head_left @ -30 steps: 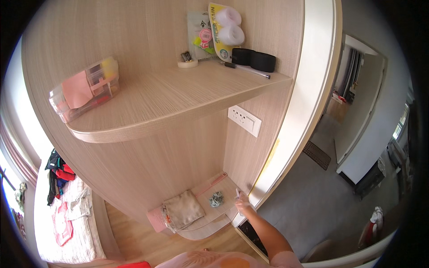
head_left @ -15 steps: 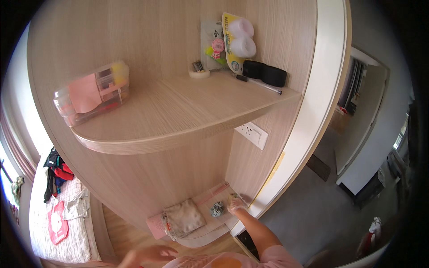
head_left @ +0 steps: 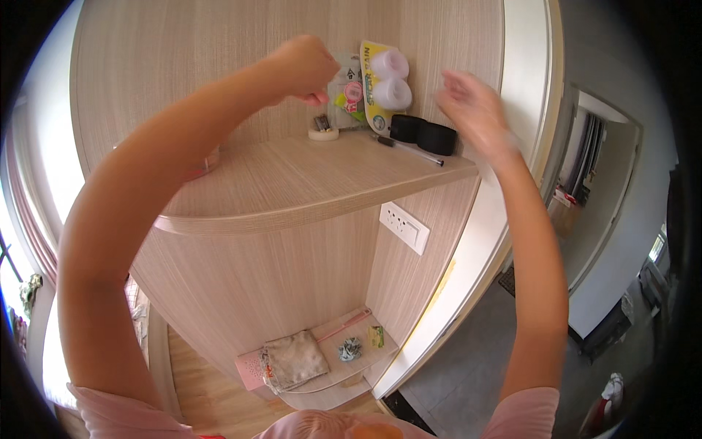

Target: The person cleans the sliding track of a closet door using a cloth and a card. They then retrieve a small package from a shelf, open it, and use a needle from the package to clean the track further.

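Both arms are raised in front of the upper shelf. My left hand is held high with its fingers curled in, close to the left of a clear packet with a pink round label. Whatever may be inside those fingers is hidden. My right hand, slightly blurred, hangs in the air to the right of a yellow card with two white rolls. Its fingers look loosely apart, with nothing visible in them. Below and left of it, two black rolls stand beside a pen.
A cream ring-shaped roll with small dark items sits on the upper shelf. On the lower shelf lie a folded beige cloth, a crumpled grey-green bundle, and a small green-yellow packet. A white socket panel is between shelves.
My right hand has left the lower shelf and risen beside the upper one. My left hand has come up from the bottom edge; that arm now mostly covers the clear and pink box.
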A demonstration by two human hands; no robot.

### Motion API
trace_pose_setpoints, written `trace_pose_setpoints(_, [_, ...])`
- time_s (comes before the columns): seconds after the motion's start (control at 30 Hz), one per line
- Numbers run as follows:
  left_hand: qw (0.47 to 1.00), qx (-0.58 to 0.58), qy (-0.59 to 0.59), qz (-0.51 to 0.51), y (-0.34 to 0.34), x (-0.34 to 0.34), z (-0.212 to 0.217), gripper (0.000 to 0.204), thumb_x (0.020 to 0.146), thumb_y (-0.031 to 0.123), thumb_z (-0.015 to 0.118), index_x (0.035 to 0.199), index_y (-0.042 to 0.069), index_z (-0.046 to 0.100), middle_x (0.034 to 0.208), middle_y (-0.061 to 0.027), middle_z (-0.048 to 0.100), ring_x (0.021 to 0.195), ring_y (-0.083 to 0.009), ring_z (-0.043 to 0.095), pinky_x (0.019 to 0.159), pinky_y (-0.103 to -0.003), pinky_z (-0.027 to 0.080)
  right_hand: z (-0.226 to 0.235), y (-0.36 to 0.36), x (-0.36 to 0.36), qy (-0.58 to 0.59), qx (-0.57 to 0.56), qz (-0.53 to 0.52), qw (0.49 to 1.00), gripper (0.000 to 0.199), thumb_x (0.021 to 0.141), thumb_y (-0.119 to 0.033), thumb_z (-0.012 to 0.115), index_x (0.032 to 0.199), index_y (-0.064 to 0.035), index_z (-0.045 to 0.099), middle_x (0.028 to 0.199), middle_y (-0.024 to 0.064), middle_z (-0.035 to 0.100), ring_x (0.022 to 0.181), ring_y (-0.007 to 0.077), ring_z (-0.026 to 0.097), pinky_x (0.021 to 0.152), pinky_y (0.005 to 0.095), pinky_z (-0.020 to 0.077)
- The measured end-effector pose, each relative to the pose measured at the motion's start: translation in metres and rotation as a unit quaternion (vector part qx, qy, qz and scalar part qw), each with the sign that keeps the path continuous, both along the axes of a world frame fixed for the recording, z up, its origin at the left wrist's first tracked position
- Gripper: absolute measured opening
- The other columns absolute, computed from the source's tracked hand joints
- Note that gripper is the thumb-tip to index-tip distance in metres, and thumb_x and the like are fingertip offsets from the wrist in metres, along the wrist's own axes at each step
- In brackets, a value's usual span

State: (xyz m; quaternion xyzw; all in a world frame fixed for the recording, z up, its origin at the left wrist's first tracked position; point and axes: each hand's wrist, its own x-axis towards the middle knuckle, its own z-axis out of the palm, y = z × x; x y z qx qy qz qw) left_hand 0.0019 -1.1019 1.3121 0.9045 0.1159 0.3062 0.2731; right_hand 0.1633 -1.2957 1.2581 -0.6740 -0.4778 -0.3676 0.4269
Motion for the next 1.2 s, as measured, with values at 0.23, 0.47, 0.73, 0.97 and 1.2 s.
trace_pose_setpoints(0.23, [0.954, 0.222, 0.15, 0.133, 0.033, 0.082, -0.012, 0.023, 0.087, 0.014, 0.045, 0.087, -0.004, 0.059, 0.074, -0.0104, 0.064, 0.058, -0.02, 0.065, 0.05, -0.03, 0.053, 0.034, 0.099, 0.036, 0.128, -0.198, -0.143, 0.961, 0.072, 0.069, -0.042, 0.068, 0.123, -0.002, 0.043, 0.119, 0.0201, 0.05, 0.109, 0.0298, 0.051, 0.092, 0.0319, 0.0414])
trace_pose_setpoints(0.47, [0.99, -0.08, -0.015, 0.111, 0.039, 0.094, -0.011, 0.021, 0.084, 0.019, 0.052, 0.083, -0.001, 0.061, 0.073, -0.0128, 0.064, 0.058, -0.0185, 0.063, 0.051, -0.032, 0.051, 0.027, 0.126, 0.049, 0.125, -0.1, -0.122, 0.98, 0.067, 0.07, -0.023, 0.068, 0.127, -0.0096, 0.036, 0.121, 0.0173, 0.049, 0.111, 0.0292, 0.05, 0.092, 0.0329, 0.0418])
trace_pose_setpoints(0.73, [0.914, 0.152, -0.284, 0.246, 0.066, 0.096, 0.02, 0.021, 0.078, 0.016, 0.059, 0.09, 0.0, 0.06, 0.074, -0.0147, 0.063, 0.066, -0.0238, 0.063, 0.058, -0.032, 0.049, 0.015, 0.12, 0.037, 0.114, -0.036, -0.103, 0.987, 0.076, 0.068, -0.031, 0.071, 0.119, 0.0115, 0.033, 0.114, 0.0271, 0.051, 0.105, 0.035, 0.053, 0.088, 0.0358, 0.0441])
trace_pose_setpoints(0.97, [0.9, 0.091, -0.404, 0.136, 0.018, 0.02, 0.038, 0.02, 0.079, 0.017, 0.053, 0.086, -0.001, 0.058, 0.078, -0.0198, 0.062, 0.074, -0.0303, 0.062, 0.065, -0.036, 0.047, 0.019, 0.103, 0.005, 0.105, -0.06, -0.109, 0.987, 0.054, 0.078, -0.033, 0.06, 0.116, 0.0033, 0.044, 0.111, 0.022, 0.055, 0.111, 0.0322, 0.049, 0.094, 0.0368, 0.0386])
trace_pose_setpoints(1.2, [0.96, -0.041, -0.243, -0.135, -0.084, -0.064, -0.028, 0.018, 0.083, 0.017, 0.056, 0.079, -0.001, 0.055, 0.067, -0.0061, 0.057, 0.061, -0.0136, 0.055, 0.054, -0.027, 0.045, -0.02, -0.036, -0.056, 0.29, 0.214, 0.449, 0.818, 0.038, 0.089, -0.032, 0.048, 0.107, 0.0005, 0.054, 0.104, 0.0094, 0.058, 0.096, 0.0166, 0.053, 0.085, 0.0309, 0.0423])
